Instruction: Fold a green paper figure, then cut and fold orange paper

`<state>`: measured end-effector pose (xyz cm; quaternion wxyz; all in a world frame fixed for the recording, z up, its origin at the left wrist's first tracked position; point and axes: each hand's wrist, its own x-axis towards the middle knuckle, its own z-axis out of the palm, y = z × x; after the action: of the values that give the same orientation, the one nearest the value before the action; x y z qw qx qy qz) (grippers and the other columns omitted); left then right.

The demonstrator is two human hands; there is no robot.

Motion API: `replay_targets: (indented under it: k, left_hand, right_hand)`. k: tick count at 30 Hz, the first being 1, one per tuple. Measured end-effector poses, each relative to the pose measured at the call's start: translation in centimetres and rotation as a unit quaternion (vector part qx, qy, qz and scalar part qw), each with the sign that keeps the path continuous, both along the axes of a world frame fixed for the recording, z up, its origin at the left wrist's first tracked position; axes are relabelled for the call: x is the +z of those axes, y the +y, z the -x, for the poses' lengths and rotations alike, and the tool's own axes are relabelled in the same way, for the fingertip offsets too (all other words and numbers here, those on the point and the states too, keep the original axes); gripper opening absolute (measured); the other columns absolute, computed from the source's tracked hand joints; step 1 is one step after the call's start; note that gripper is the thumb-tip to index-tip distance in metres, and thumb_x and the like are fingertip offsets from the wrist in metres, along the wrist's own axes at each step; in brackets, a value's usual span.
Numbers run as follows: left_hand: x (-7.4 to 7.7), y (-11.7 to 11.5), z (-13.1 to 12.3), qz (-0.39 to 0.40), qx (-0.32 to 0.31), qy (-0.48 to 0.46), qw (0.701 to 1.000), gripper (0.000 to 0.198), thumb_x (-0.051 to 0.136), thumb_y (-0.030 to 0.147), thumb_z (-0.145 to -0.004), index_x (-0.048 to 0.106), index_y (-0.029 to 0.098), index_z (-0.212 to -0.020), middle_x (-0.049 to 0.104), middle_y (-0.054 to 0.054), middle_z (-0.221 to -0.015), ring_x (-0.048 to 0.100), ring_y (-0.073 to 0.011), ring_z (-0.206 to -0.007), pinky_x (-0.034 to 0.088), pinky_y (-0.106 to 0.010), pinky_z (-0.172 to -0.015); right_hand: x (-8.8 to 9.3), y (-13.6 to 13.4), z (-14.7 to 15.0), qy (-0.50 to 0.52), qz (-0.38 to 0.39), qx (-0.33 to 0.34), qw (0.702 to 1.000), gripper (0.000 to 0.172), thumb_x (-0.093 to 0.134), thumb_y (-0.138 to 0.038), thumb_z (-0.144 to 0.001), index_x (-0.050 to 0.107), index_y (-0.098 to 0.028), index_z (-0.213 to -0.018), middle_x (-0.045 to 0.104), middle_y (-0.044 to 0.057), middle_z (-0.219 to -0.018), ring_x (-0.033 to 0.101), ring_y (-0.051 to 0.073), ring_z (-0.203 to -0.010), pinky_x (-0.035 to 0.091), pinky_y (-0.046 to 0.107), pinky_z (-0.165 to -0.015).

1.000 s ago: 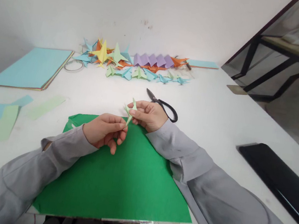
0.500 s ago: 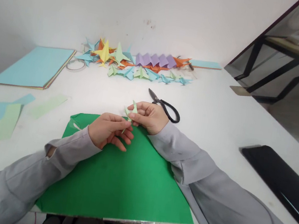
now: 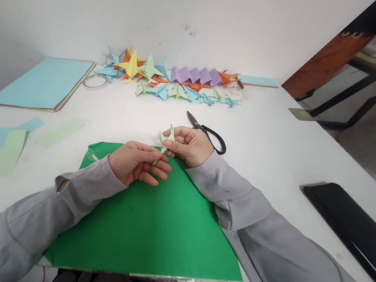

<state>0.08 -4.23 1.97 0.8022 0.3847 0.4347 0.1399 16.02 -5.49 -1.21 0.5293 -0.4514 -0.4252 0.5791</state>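
Observation:
Both hands meet over the far edge of a green sheet on a white table. My right hand pinches a small pale green folded paper piece by its upper part. My left hand holds the piece's lower tip between thumb and fingers, with the other fingers stretched out over the green sheet. The piece is narrow and pointed, held a little above the sheet. Grey sleeves cover both arms.
Black scissors lie just behind my right hand. Several coloured folded paper figures line the back wall. A stack of blue paper and a tape ring sit at back left, paper scraps at left, a black flat object at right.
My left hand's fingers have uncurled and stretched out along the piece's lower tip. The right hand and the folded piece have shifted only slightly.

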Motion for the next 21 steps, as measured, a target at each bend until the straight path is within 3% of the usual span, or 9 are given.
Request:
replay_targets:
  k: [21]
  left_hand:
    - [0.1, 0.2, 0.24, 0.038, -0.006, -0.004, 0.999, 0.021, 0.046, 0.008, -0.083, 0.065, 0.005, -0.074, 0.069, -0.009, -0.065, 0.065, -0.0128, -0.051, 0.051, -0.016, -0.038]
  right_hand:
    - [-0.05, 0.04, -0.08, 0.019, 0.006, -0.007, 1.0, 0.043, 0.083, -0.033, -0.04, 0.062, -0.014, -0.073, 0.058, -0.006, -0.042, 0.052, 0.006, -0.038, 0.042, 0.018, -0.042]
